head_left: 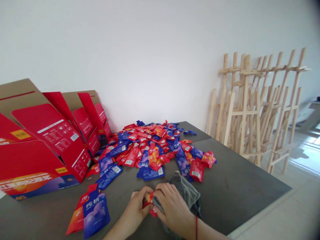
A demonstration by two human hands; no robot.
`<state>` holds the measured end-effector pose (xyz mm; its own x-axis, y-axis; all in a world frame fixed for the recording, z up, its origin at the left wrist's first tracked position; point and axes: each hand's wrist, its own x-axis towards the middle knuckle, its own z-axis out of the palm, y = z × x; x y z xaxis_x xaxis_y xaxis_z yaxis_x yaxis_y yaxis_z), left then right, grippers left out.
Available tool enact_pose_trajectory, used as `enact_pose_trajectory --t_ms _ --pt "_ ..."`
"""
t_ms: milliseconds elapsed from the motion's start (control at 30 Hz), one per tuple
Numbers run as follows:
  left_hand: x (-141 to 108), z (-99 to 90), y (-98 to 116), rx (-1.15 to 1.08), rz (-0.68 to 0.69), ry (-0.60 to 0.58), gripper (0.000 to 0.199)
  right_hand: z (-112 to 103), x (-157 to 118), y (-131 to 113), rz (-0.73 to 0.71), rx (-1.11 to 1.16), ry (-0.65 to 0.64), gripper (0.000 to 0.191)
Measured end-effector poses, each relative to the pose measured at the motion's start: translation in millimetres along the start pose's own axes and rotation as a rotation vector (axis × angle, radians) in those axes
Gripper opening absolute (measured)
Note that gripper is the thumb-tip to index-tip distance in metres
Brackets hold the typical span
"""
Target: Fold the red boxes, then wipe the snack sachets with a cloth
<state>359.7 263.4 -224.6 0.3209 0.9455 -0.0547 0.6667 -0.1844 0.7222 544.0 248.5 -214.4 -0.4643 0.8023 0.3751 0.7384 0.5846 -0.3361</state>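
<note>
At the front of the table, my left hand (136, 210) is closed around a red and orange pouch (150, 197), much of which the fingers hide. My right hand (172, 206) presses a grey cloth (187, 190) against the same pouch, with the rest of the cloth spread under and beyond the hand. Left of my hands, a blue pouch (96, 213) lies partly over a red pouch (78, 216). A large heap of red and blue pouches (142, 140) covers the table just beyond.
Several open red cartons (47, 160) stand along the left side, flaps up. The dark table (240, 183) ends in an edge at the right. Wooden easels (243, 110) lean by the white wall (155, 60) at the right.
</note>
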Motion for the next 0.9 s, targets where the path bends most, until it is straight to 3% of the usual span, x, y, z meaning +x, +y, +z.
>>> enact_pose_trajectory --t_ms 67,167,400,533,633,700,767,900 --pt "0.0 -0.1 0.0 0.004 -0.01 -0.003 0.025 9.0 -3.3 -1.7 -0.029 -0.002 -0.007 0.025" --pt "0.2 -0.8 -0.1 0.028 -0.043 -0.007 0.027 11.1 -8.8 13.6 0.057 -0.05 0.004 0.019" --pt "0.0 -6.9 1.8 -0.004 -0.051 -0.049 0.036 -14.5 -8.2 54.9 0.226 -0.158 -0.022 0.016" --pt "-0.6 -6.1 2.0 -0.018 -0.024 -0.034 0.041 -15.5 1.0 35.6 0.243 -0.099 0.042 0.016" --pt "-0.3 -3.8 -1.2 -0.001 0.001 -0.026 0.044 -3.3 6.2 6.7 0.078 -0.023 0.018 0.015" --pt "0.3 -3.0 -3.6 0.009 0.016 -0.016 0.047 7.5 7.7 -6.1 -0.034 -0.032 -0.03 0.027" --pt "0.7 -3.0 -4.3 0.011 0.02 -0.017 0.048 15.3 7.4 -7.6 -0.066 -0.065 -0.053 0.032" --pt "-1.0 -4.2 -0.6 0.002 0.0 -0.042 0.042 13.1 3.0 18.7 0.028 -0.103 -0.036 0.018"
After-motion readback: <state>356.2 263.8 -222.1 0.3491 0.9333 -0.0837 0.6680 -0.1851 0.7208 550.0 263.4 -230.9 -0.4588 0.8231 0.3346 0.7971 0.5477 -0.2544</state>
